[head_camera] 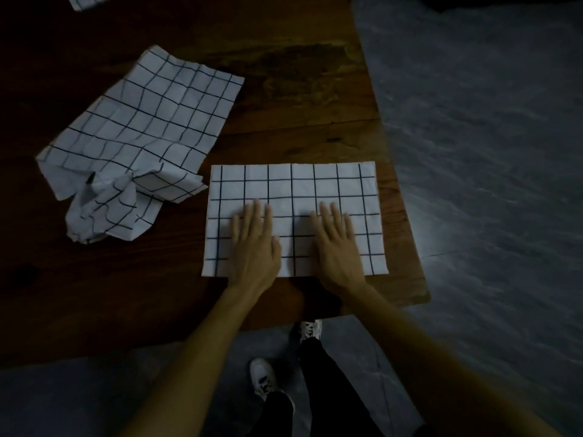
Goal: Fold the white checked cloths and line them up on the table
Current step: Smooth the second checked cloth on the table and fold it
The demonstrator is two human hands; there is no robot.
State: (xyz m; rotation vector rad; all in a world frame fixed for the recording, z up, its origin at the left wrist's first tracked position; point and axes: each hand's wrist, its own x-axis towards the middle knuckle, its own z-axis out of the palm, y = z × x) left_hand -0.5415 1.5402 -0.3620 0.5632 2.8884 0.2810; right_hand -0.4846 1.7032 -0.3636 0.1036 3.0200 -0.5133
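We see both hands flat on the folded cloth, palms down, fingers straight and slightly spread, gripping nothing. Left hand presses the left half of it, right hand the right half; the two are near each other, not touching. Both wrists cross the near edge of the cloth, bare forearms running back toward us.

The folded cloth is a neat white rectangle with a dark grid, lying flat near the right end of the table, its near edge close to the table's near edge. A fold crease runs down the middle, between the hands.

Just to the left and further away lies a second cloth, same white check, loose and unfolded, set at an angle. Its near end is crumpled and bunched, and one rumpled corner sits just beside the far left corner of the folded cloth; we cannot tell if they touch.

At the far left, cut by the top edge of the view, a corner of a third checked cloth shows.

The table is dark brown wood, with a worn lighter patch on the far right part. Grey floor lies to the right and near side. Below the table edge we see dark trousers and two white shoes.
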